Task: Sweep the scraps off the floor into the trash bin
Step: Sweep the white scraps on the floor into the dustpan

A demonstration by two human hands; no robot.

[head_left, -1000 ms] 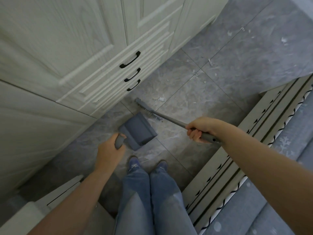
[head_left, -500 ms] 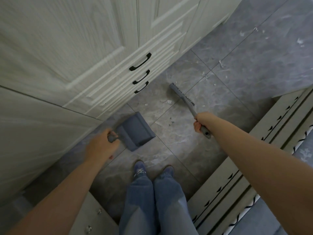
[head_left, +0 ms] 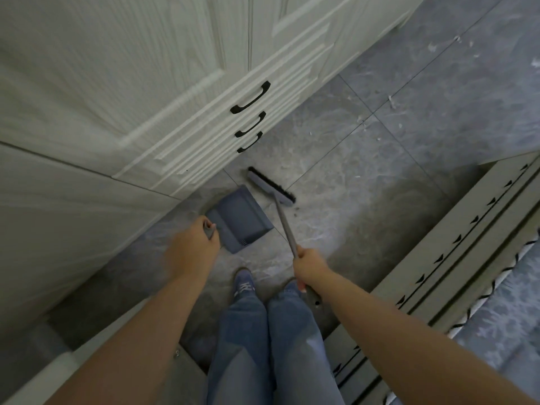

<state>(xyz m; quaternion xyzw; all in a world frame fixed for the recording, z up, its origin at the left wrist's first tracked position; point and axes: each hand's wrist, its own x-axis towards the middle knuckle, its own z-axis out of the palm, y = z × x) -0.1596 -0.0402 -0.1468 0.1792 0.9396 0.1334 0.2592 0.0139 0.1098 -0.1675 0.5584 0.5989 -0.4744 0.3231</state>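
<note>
Beside dustpan (head_left: pixel 238 219), broom (head_left: pixel 270 186) head crosswise.

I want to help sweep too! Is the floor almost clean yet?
Not yet. The left hand holds the dustpan on the floor, and the right hand holds the broom with its head at the pan's mouth. The pan looks empty. White scraps lie on the far tiles. No trash bin is in view.
</note>
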